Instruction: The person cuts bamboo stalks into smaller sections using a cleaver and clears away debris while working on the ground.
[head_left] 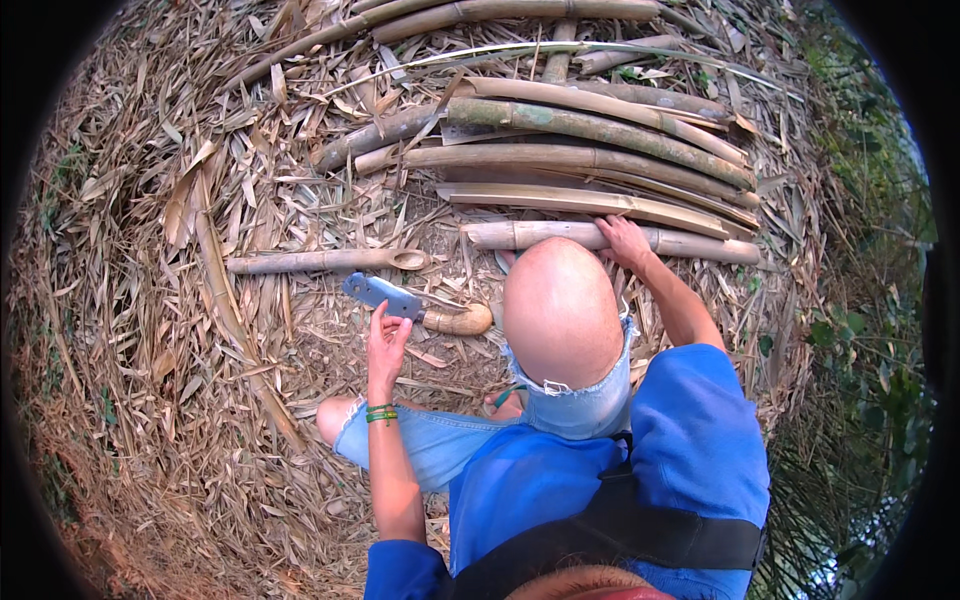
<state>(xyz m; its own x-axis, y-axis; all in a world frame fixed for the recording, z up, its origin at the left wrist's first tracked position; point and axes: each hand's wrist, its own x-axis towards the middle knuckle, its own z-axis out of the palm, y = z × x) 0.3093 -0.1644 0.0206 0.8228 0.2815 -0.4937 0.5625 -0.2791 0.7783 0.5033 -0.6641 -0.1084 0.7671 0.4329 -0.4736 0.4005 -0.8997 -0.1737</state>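
Note:
My left hand point(385, 345) pinches the flat blue-grey blade point(385, 297) of a bladed tool, with thumb and fingertips at its lower edge. Holes show in this metal part. At its right end sits a curved wooden handle point(459, 320), low over the ground; the exact kind of tool cannot be made out. On the right, my right hand point(626, 242) grips the nearest bamboo pole point(695, 245), its fingers over the top. My raised bare knee point(560, 305) hides part of that pole. A shorter bamboo piece point(310, 262) with a slanted, hollow cut end lies beyond the blade.
Several bamboo poles and split lengths point(600, 130) lie roughly side by side ahead. More long bamboo point(510, 12) lies farther away. Dry leaves and husks point(150, 330) cover the ground. A curved dry stalk point(225, 290) runs along the left, and green plants point(860, 360) stand at the right.

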